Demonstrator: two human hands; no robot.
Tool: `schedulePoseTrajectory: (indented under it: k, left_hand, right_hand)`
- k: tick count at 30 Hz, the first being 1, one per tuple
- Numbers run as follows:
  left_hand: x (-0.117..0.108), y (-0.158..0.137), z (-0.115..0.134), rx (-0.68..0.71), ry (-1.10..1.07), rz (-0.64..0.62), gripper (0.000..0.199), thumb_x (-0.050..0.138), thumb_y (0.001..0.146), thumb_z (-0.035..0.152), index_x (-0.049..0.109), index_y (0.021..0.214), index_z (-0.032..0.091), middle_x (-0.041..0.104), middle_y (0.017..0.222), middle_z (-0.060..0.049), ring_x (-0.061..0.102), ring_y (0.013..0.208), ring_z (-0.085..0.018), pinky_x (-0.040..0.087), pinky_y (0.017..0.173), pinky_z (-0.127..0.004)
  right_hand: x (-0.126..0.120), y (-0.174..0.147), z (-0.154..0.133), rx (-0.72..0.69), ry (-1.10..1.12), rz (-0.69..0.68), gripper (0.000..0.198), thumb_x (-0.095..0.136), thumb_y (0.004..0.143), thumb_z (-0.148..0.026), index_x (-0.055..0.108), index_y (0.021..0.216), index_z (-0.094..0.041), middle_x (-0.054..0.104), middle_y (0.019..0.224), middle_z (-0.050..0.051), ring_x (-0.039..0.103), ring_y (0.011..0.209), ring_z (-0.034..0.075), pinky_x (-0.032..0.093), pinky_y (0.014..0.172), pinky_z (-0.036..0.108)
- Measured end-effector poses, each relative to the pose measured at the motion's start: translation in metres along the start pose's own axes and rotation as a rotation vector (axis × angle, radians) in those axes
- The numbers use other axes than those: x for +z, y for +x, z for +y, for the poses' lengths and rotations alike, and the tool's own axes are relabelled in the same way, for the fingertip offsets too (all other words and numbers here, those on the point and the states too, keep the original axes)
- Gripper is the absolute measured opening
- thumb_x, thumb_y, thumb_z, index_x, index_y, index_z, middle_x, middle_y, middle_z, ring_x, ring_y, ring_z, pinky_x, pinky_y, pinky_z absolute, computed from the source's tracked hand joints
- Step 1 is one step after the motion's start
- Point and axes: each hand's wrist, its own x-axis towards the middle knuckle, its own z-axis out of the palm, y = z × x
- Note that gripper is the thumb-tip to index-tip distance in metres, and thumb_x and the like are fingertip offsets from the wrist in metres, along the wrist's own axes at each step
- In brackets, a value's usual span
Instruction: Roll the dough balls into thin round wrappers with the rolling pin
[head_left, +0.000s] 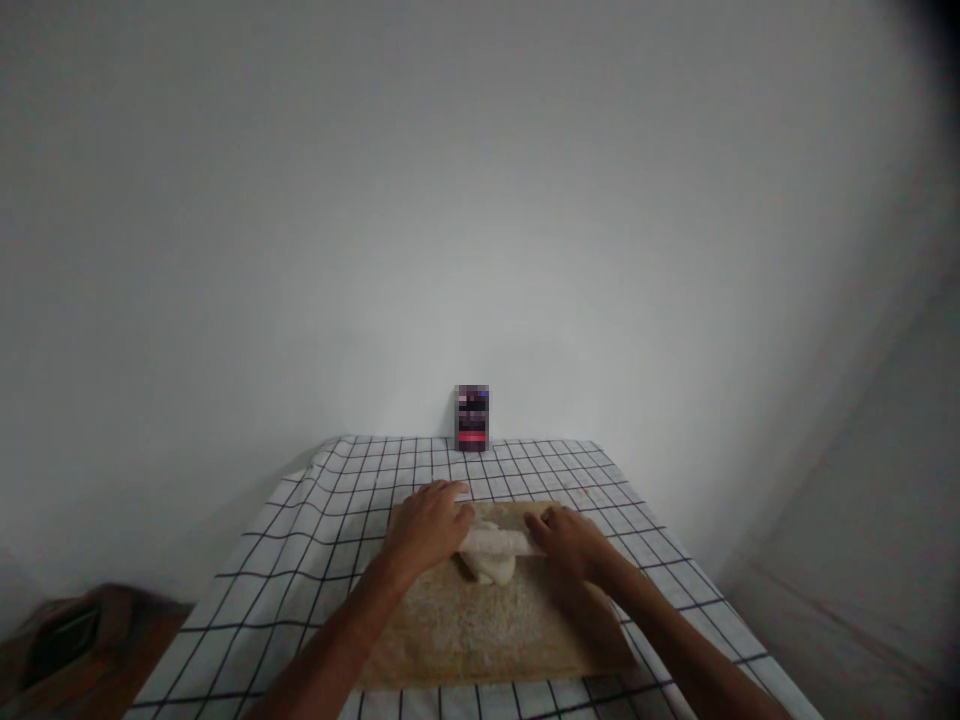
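A pale rolling pin (496, 542) lies crosswise over a lump of white dough (495, 572) on a wooden board (480, 640). At the pin's left end is my left hand (433, 522), its fingers curled over that end. My right hand (564, 540) is closed around the other end. Dough shows on both the near and far sides of the pin. What lies under my palms is hidden. The board's surface looks dusted with flour.
The table is covered by a white cloth with a black grid (292, 560). At its far edge, against the white wall (480, 200), stands a blurred dark upright object (472, 418). A brown wooden item (82, 640) sits low at the left.
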Motion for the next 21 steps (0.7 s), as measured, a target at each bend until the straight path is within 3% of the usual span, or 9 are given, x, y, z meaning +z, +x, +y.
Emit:
schedulePoseTrajectory:
  k: [2,6,8,12,17,21]
  left_hand:
    - [0.000,0.000,0.000,-0.024,0.005,-0.010,0.036,0.056,0.108,0.033,0.077,0.137,0.026,0.080,0.146,-0.009,0.071,0.139,-0.029,0.053,0.118,-0.043]
    - [0.005,-0.018,0.000,0.063,-0.035,0.055,0.038,0.050,0.110,0.035,0.077,0.135,0.026,0.081,0.143,-0.009,0.071,0.137,-0.028,0.047,0.124,-0.045]
    - [0.004,-0.021,0.000,0.037,-0.104,0.021,0.039,0.053,0.109,0.038,0.076,0.138,0.027,0.081,0.143,-0.007,0.072,0.137,-0.027,0.049,0.123,-0.042]
    - [-0.001,-0.008,0.000,-0.055,-0.167,-0.066,0.034,0.055,0.107,0.039,0.079,0.128,0.028,0.085,0.135,-0.004,0.076,0.129,-0.025,0.052,0.116,-0.036]
    - [0.003,-0.006,-0.004,-0.015,-0.112,0.003,0.034,0.053,0.109,0.039,0.079,0.127,0.027,0.086,0.133,-0.005,0.077,0.128,-0.026,0.052,0.118,-0.039]
    - [0.003,-0.007,-0.003,0.003,-0.044,0.022,0.031,0.055,0.109,0.036,0.079,0.127,0.026,0.085,0.133,-0.006,0.077,0.128,-0.027,0.055,0.114,-0.041]
  right_hand:
    - [-0.008,0.002,-0.004,0.064,0.031,-0.047,0.060,0.035,0.122,-0.041,0.082,0.092,-0.019,0.084,0.095,0.012,0.077,0.088,0.022,0.042,0.072,0.030]
    - [0.000,-0.008,-0.009,0.105,-0.018,0.149,0.059,0.031,0.122,-0.038,0.084,0.103,-0.021,0.086,0.106,0.015,0.079,0.097,0.026,0.045,0.080,0.033]
    - [0.001,-0.006,-0.007,0.079,-0.029,0.087,0.059,0.033,0.122,-0.037,0.084,0.099,-0.020,0.086,0.103,0.016,0.080,0.098,0.027,0.045,0.079,0.033]
    - [-0.008,0.008,-0.004,0.047,-0.017,-0.047,0.062,0.032,0.121,-0.039,0.084,0.094,-0.019,0.085,0.099,0.014,0.079,0.094,0.024,0.044,0.074,0.031]
    - [0.009,0.000,0.000,0.005,-0.099,0.113,0.043,0.040,0.118,-0.034,0.081,0.122,-0.023,0.085,0.106,0.014,0.078,0.100,0.027,0.047,0.079,0.032]
    - [0.020,-0.007,0.004,-0.048,-0.157,0.122,0.037,0.048,0.114,-0.028,0.075,0.139,-0.023,0.084,0.117,0.016,0.078,0.102,0.028,0.050,0.080,0.033]
